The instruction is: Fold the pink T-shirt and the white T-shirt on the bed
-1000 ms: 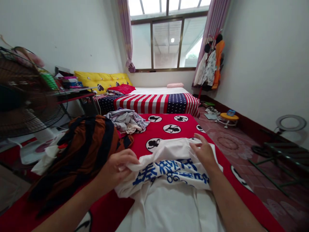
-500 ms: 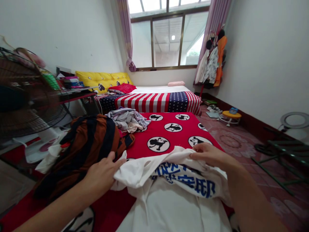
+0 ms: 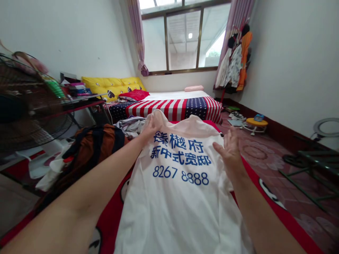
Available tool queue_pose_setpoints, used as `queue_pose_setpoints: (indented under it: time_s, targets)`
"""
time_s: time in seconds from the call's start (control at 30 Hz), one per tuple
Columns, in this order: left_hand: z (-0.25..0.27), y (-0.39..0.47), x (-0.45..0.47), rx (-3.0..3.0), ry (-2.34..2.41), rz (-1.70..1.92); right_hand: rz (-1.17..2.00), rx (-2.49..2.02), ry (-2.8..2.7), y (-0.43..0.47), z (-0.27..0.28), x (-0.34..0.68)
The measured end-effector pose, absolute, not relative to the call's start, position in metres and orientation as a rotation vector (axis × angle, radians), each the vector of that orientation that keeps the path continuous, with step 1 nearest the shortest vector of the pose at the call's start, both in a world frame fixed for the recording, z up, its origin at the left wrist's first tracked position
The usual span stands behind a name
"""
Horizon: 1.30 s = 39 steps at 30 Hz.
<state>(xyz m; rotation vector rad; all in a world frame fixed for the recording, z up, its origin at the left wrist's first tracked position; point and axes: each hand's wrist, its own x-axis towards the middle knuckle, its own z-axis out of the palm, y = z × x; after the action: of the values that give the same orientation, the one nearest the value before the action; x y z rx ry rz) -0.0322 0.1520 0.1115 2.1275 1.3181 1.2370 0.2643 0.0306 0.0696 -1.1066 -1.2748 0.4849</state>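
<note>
A white T-shirt [image 3: 172, 208] with blue Chinese characters and a phone number lies spread over a red cloth [image 3: 267, 194] with black-and-white round prints. Its collar end points away from me, and the fabric there stands up in folds. My left hand [image 3: 152, 127] is closed on the shirt's far left shoulder. At the opposite shoulder, my right hand [image 3: 230, 146] is open, thumb and fingers apart, against the shirt's edge.
Left of the shirt are a brown-and-black striped garment [image 3: 106, 141] and a pile of grey clothes [image 3: 129, 126]. A fan [image 3: 31, 102] stands at far left. Beyond is a bed with a striped, starred cover [image 3: 164, 110]. A yellow stool [image 3: 256, 122] and green metal frame [image 3: 304, 176] are on the right.
The bunched shirt has been unfolded away from me, so its print now lies flat and readable. Both hands moved forward, and my right hand let go of the fabric.
</note>
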Motion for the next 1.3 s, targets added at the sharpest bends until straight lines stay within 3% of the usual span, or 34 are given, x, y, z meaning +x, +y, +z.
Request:
queue_pose_setpoints:
  time_s: [0.13,0.23,0.53,0.77,1.07,1.3]
  targets:
    - [0.066,0.146,-0.027,2.088,1.560,0.953,0.356,-1.250,-1.336,0.032,0.052,0.263]
    - [0.046,0.117,-0.041,2.247,1.646,0.679,0.453,-1.288,-1.206,0.037,0.044,0.267]
    - [0.024,-0.007,-0.087,2.560,1.308,0.495,0.734,-1.267,-1.143,0.026,0.050,0.245]
    - [0.024,-0.047,-0.097,2.682,1.166,0.440,0.954,-1.249,-1.569,-0.003,0.043,0.208]
    - [0.030,-0.047,-0.100,2.712,1.051,0.455,0.827,-1.356,-2.282,-0.112,0.060,0.275]
    - [0.041,-0.045,-0.097,2.800,1.004,0.292,0.681,-1.380,-2.621,-0.156,0.058,0.258]
